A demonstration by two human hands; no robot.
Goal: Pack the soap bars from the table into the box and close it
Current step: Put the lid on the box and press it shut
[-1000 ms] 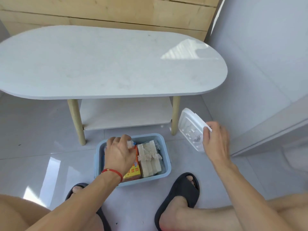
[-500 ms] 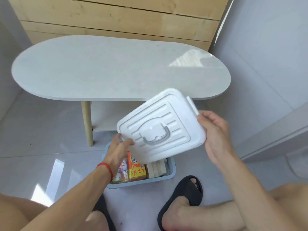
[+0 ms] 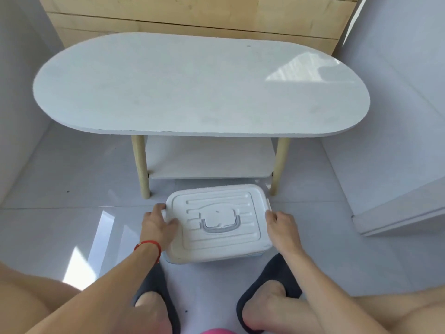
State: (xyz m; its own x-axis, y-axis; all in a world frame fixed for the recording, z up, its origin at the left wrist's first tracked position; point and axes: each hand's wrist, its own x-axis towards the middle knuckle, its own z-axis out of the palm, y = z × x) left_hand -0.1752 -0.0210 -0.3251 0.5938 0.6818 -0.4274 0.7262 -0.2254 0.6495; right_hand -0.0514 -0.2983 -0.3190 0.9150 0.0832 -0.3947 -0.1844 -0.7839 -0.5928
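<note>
I see dark slippers [image 3: 157, 302] nearest. Left hand [image 3: 157, 225] grips the white lid's [image 3: 216, 222] left edge, thumb on top; right hand [image 3: 280, 224] pinches its right latch. Lid sits on the blue box [image 3: 261, 254] between them. Beyond: oval table [image 3: 192, 92].

The white lid [image 3: 218, 220] covers the box, hiding whatever lies inside; only a blue sliver of box [image 3: 261, 254] shows at its near edge. A pink object [image 3: 215, 330] is cut off by the bottom edge.
</note>
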